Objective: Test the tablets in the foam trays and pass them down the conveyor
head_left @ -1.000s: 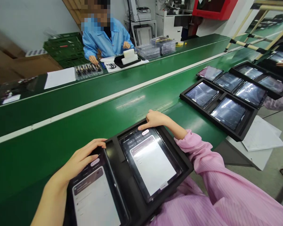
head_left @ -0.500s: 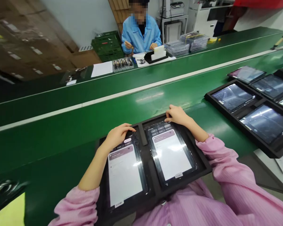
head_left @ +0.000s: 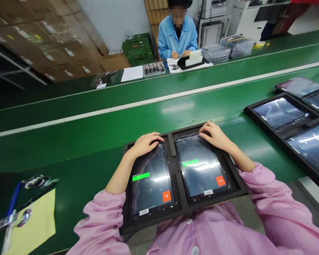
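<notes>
Two tablets lie side by side in a black foam tray (head_left: 178, 191) at the bench's near edge. The left tablet (head_left: 151, 191) and the right tablet (head_left: 199, 173) each show a dark screen with a green bar and an orange square marked "Fail". My left hand (head_left: 146, 144) rests over the top edge of the left tablet, fingers stretched out and apart. At the right tablet's upper right corner lies my right hand (head_left: 214, 134), fingers bent, some tips on the tablet's edge. Neither hand grips a tablet.
More tablets sit in another black tray (head_left: 276, 136) on the right. A yellow sheet (head_left: 34, 226), a blue pen (head_left: 14, 198) and small items lie at left. Across the green bench (head_left: 95, 131), a person in blue (head_left: 177, 37) works beside stacked clear trays (head_left: 239, 46).
Both tablet screens have switched from white pages to dark screens with green bars and orange squares. My view has turned left; my hands remain at the tablets' top edges.
</notes>
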The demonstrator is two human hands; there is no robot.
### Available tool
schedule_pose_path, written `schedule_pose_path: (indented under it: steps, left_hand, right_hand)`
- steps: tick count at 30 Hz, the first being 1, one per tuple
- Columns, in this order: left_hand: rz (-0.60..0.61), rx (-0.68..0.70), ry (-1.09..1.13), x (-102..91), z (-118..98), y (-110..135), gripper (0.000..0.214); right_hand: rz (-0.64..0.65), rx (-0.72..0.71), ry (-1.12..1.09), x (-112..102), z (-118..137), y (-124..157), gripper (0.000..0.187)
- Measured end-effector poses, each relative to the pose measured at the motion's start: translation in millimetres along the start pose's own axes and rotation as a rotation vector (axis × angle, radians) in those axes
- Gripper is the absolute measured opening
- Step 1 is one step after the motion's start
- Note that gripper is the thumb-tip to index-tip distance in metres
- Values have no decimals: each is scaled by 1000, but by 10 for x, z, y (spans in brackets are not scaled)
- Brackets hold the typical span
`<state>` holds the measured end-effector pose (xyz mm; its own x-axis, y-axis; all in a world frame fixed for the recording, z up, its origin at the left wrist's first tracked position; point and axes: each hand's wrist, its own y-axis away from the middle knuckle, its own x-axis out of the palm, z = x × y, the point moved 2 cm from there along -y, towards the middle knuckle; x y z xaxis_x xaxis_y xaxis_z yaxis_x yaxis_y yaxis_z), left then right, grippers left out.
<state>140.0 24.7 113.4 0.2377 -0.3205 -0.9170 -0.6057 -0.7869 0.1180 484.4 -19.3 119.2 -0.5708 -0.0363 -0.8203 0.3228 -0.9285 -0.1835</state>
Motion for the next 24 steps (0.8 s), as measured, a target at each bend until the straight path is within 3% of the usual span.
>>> schedule_pose_path:
  steps: [4,8,13,18,24]
  left_hand:
    - [54,36,-19,-7,-47,11,52]
    - [9,-48,1,-15,-68,-9,36]
    - [58,14,-9,-15,-42,11,36]
    - [83,0,30,-43,-10,22,38]
    - [126,28,33,-44,2,29,45]
  right_hand:
    - [-154,-40,-132,54,-16,203,21]
    - [-250,1,-211,53,-69,233,23]
    - [-226,-6,-170,0,-22,269,23]
    - [-174,-65,-207,-63,169,578,19]
    - [-190,-111,-224,35,290,814,19]
